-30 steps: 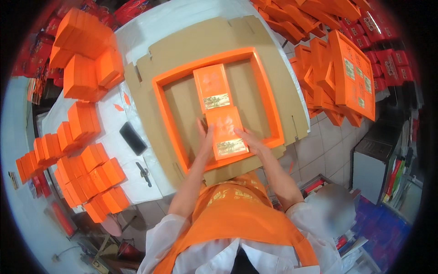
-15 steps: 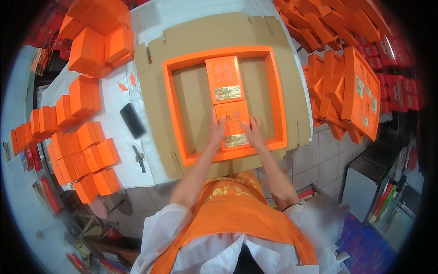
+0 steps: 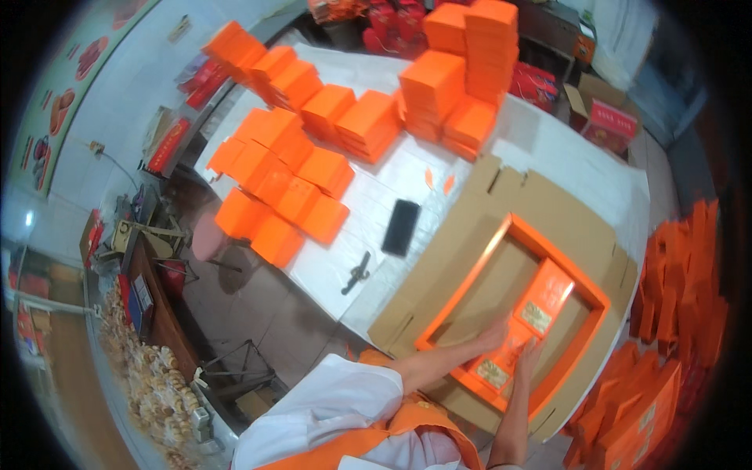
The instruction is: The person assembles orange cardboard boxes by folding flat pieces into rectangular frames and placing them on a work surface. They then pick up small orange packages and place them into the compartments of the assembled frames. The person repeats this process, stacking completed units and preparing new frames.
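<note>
A large orange rectangular frame [image 3: 462,288] lies on a brown cardboard sheet [image 3: 407,304] at the lower right. Inside it, two flat orange boxes with a small landscape picture stand end to end: the farther box [image 3: 553,287] and the nearer box [image 3: 492,371]. My left hand [image 3: 493,337] grips the nearer box along its left side. On the opposite side, my right hand [image 3: 529,356] holds the same box with fingers against its edge. Undersides of the fingers are hidden.
A black phone [image 3: 400,227] and a black cutter-like tool [image 3: 356,272] lie on the white-covered table [image 3: 368,204]. Orange box groups [image 3: 274,180] and taller stacks [image 3: 489,55] stand farther off. More orange pieces [image 3: 677,274] are piled at the right. A pink stool [image 3: 207,237] stands left.
My view has swung left, so the frame and boxes now appear lower right and tilted. Both hands stay on the nearer box, which still lies inside the frame.
</note>
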Motion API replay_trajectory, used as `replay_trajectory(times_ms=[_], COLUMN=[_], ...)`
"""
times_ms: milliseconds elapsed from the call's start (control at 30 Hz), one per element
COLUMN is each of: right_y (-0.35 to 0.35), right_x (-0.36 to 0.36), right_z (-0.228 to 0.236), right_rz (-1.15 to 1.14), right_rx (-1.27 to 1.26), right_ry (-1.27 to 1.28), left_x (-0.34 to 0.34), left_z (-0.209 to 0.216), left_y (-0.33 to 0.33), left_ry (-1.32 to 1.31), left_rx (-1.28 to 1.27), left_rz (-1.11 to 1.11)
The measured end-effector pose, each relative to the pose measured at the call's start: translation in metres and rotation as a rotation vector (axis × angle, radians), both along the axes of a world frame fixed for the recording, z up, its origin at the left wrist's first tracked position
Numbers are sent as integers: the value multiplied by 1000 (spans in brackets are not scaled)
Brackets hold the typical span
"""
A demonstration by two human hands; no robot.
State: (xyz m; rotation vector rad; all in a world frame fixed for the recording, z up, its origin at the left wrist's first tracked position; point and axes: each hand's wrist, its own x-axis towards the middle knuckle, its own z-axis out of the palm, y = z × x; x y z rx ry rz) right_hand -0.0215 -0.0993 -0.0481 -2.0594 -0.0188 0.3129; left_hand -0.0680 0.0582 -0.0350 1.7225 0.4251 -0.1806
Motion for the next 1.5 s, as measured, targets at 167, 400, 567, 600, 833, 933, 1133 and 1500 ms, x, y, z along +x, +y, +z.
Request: replay_trajectory(times_ms=[167,400,567,600,833,933,1133,1500], right_y=[55,143,360,403,773,897,1062,983], right_x=[2,18,-5,-3,-22,-41,-69,-71], right_z=[101,144,187,190,329,385,431,397], right_rz=[-6,-118,27,90,760,972,1027,897], right_rx=[-175,-98,143,171,467,559,627,1204], right_ry=[234,-222,-94,-148,-166,-135,275,759], left_x=[-30,-140,-169,-169,-191,-188,-172,-189], left_z=[65,204,269,282,342,382,431,386], left_y=[85,386,624,664,936,1024,1061,906], left_ry=[-163,-350,-458,-468,-693,-819,-723,-1041], left_rx=[58,122,403,474,551,384,86,160], left_rz=[-7,421,715,752,1097,1223,1142,915])
